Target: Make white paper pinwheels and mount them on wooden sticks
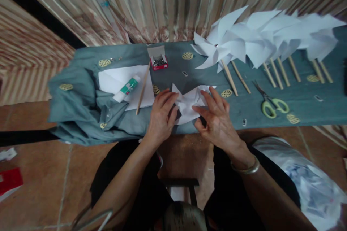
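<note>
A partly folded white paper pinwheel (188, 112) lies near the front edge of the cloth-covered table, between my hands. My left hand (162, 113) grips its left side, thumb and fingers curved around the paper's edge. On the other side, my right hand (217, 119) pinches a flap between thumb and fingers. Part of the paper is hidden under my fingertips. To the left, a glue stick (127, 88) and a thin wooden stick (143, 88) rest on white paper sheets (108, 77). Behind them stands an opened small red box (159, 63) of metal pins or tacks.
Several finished white pinwheels (244, 39) on wooden sticks overlap along the back right. Green-handled scissors (271, 103) lie at right. The teal cloth (81, 97) is bunched at left. A striped curtain (168, 3) hangs behind, and a plastic bag (311, 180) sits below right.
</note>
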A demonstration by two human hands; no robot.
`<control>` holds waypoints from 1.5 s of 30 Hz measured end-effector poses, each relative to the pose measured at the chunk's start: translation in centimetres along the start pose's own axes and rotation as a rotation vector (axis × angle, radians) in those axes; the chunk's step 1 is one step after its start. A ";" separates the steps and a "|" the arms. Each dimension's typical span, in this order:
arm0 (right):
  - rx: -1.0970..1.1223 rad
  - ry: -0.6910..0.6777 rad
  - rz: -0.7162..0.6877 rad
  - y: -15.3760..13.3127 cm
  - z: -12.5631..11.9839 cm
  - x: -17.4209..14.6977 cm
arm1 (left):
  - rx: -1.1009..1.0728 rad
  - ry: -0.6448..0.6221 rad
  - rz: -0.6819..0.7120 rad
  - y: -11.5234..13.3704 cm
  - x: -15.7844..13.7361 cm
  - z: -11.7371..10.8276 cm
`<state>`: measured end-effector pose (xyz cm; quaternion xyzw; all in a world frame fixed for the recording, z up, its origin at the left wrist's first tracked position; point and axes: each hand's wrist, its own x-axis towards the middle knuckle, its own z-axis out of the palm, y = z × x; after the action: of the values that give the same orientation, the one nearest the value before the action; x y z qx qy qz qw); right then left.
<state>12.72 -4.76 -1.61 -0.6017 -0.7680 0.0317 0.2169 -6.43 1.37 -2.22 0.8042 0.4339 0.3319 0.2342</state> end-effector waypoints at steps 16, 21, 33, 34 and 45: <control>0.066 0.143 0.033 0.1 1.0 0.3 | -1.077 -0.012 -0.741 0.5 0.4 0.4; 0.073 0.152 0.026 0.1 0.7 0.0 | -1.112 -0.077 -0.810 1.6 0.9 0.2; -0.021 0.209 -0.107 -1.0 0.0 -0.4 | -1.205 -0.055 -0.748 3.3 1.6 1.1; -0.029 0.216 -0.106 -1.1 -0.1 -0.5 | -1.208 -0.044 -0.744 3.3 1.6 1.2; -0.098 0.249 -0.150 -1.3 -0.2 -1.4 | -1.169 0.050 -0.714 2.6 1.0 2.1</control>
<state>11.84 -6.44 -1.40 -0.5518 -0.7786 -0.0970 0.2827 -3.11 0.72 -1.59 0.3453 0.4273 0.4325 0.7149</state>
